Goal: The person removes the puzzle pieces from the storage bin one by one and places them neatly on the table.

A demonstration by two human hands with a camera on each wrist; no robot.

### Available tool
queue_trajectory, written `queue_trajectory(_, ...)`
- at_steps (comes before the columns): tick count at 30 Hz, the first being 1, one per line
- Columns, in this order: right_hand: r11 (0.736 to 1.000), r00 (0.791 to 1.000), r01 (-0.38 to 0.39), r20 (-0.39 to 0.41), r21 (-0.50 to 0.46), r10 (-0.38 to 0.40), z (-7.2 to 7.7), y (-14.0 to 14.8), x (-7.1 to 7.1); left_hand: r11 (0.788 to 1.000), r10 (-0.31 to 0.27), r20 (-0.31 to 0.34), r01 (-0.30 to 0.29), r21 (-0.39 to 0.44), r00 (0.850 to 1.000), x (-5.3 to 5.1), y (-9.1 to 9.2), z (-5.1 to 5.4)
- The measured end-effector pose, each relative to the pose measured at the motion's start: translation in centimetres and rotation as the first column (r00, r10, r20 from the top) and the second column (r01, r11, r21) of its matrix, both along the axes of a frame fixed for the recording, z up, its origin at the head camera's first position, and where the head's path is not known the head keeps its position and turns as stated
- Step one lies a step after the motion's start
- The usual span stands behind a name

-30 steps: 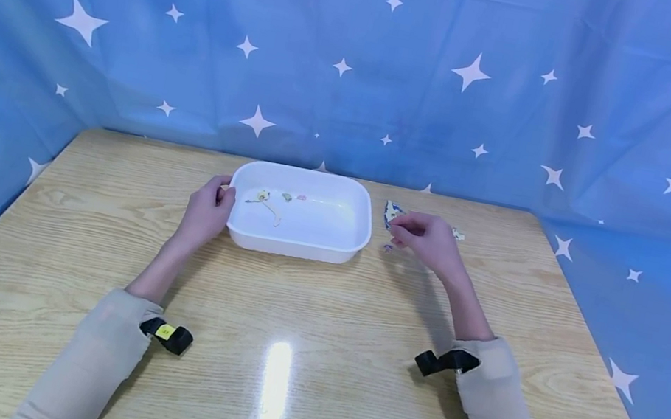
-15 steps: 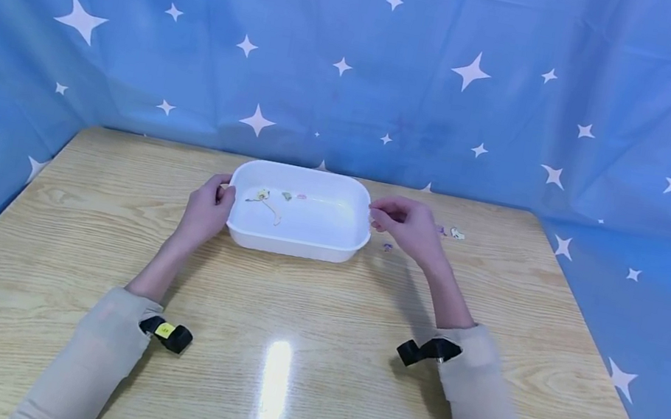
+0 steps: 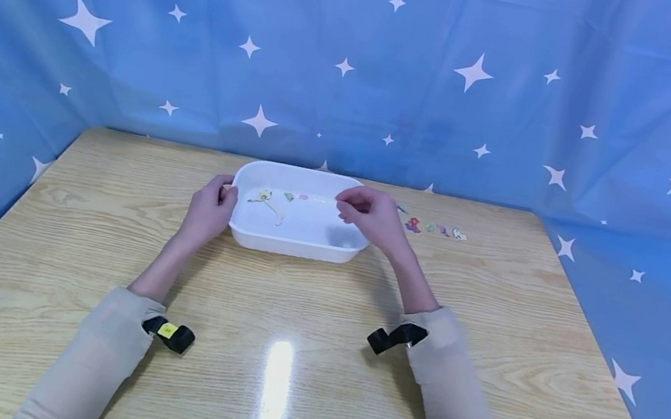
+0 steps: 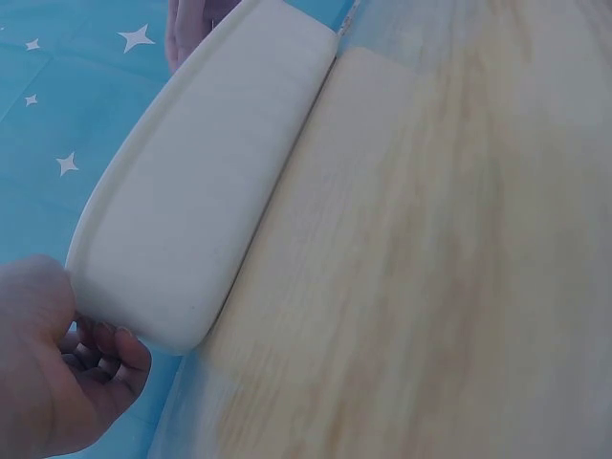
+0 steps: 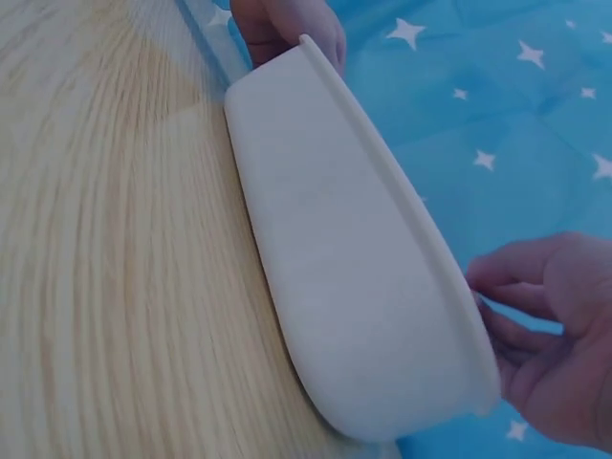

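A white plastic tray [image 3: 295,247] stands near the back of the wooden table. My left hand [image 3: 208,213] grips its left end, with the thumb at the rim and the other fingers curled below. My right hand [image 3: 374,218] is over the tray's right end, thumb and fingertips drawn together in a pinch. A small flat sticker-like piece seems to be between those fingertips, mostly hidden. Inside the tray lie a yellow cutout [image 3: 265,195] with a long thin part, a small green piece [image 3: 289,196] and a pink piece [image 3: 303,197].
On the table [image 3: 208,322], right of the tray, several small flat pieces lie in a row, among them a red one [image 3: 413,225], a purple one [image 3: 443,231] and a white one [image 3: 458,234]. A blue star-patterned cloth [image 3: 353,108] hangs behind.
My right hand has moved left from the pieces on the table, across the rim, to above the tray. The left hand keeps its grip, and the tray stays in place.
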State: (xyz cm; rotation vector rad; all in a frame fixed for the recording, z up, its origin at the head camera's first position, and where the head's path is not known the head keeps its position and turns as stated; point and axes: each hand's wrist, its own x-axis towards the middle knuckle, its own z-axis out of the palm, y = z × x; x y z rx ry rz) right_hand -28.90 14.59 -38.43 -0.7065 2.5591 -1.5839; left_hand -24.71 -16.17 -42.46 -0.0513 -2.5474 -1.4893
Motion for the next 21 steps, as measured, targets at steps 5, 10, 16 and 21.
queue_trajectory(5,0.999,1.000,0.004,-0.010,0.047,-0.003,-0.4,-1.8,-0.3,1.000,-0.001,0.000,0.001,-0.001,1.000,0.0,-0.1,0.0)
queue_trajectory(10,0.996,0.999,-0.002,-0.032,0.093,0.005,-0.7,-3.4,-0.5,1.000,0.001,-0.001,-0.001,0.005,1.000,0.1,0.0,0.0)
queue_trajectory(16,0.994,1.000,-0.013,-0.025,0.108,0.016,-1.3,-5.2,-1.0,1.000,0.000,0.001,0.000,0.016,1.000,0.1,0.1,0.1)
queue_trajectory(21,0.992,1.000,-0.015,-0.007,0.124,0.016,-1.5,-6.7,-1.3,1.000,0.001,0.007,-0.001,0.013,1.000,0.0,0.1,0.0)
